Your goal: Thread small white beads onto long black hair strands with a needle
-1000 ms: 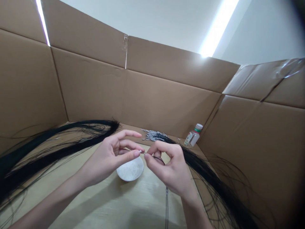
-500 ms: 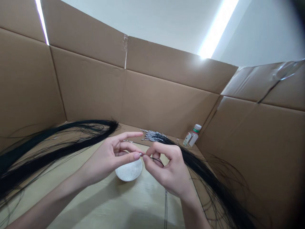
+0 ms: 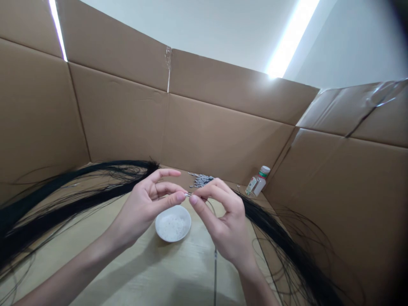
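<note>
My left hand (image 3: pixel 145 204) pinches a tiny pale piece (image 3: pixel 187 194) between thumb and finger, too small to make out fully. Close against it, the thumb and forefinger of my right hand (image 3: pixel 225 216) are closed on a thin dark cord (image 3: pixel 215 272). The cord loops behind the right hand and hangs down below it, with a small light bit on it near the top of the hanging length. Under the hands, a white bowl (image 3: pixel 173 225) stands on the pale mat and holds small whitish pieces.
Long bundles of black cords (image 3: pixel 105 199) lie at the left. Another black bundle (image 3: pixel 283 242) runs along the right, with silvery beaded ends (image 3: pixel 200 180) at the back. A small bottle (image 3: pixel 258 182) stands in the right back corner. Cardboard walls (image 3: pixel 223 131) surround the mat (image 3: pixel 153 272).
Both hands have risen slightly, their fingertips still together. The hanging cord has swung a little left, and more of the bowl's contents shows.
</note>
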Demonstrator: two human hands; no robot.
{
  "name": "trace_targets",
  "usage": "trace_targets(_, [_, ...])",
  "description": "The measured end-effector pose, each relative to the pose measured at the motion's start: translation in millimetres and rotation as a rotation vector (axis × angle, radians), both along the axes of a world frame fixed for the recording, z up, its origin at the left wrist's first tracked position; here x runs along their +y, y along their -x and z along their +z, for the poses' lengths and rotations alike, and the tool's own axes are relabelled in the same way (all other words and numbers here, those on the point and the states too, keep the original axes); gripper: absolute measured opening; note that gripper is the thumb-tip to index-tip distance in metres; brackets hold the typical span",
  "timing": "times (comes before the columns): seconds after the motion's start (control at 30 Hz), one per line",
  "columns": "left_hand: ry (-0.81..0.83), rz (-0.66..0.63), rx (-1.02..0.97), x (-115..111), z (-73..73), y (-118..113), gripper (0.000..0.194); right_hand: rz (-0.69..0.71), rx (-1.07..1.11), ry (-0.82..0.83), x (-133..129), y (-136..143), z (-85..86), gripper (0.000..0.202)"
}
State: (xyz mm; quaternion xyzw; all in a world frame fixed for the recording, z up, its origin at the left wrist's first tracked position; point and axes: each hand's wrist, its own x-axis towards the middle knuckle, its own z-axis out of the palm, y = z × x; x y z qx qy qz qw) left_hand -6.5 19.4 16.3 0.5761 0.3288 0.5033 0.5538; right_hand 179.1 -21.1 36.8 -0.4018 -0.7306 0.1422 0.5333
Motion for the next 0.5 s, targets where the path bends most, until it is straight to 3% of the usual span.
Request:
trace_targets(0.13, [-0.019,0.009,0.012,-2.2,2.7,-0.5,0.055,-0.073,-0.018,-0.056,-0.8,0.1,1.0,0.011])
trace_targets(0.5, [-0.002,0.002,-0.002,-4.5,3.1,-0.4,0.058,0.005,0.048,-0.006,0.5,0.8,0.8,0.014])
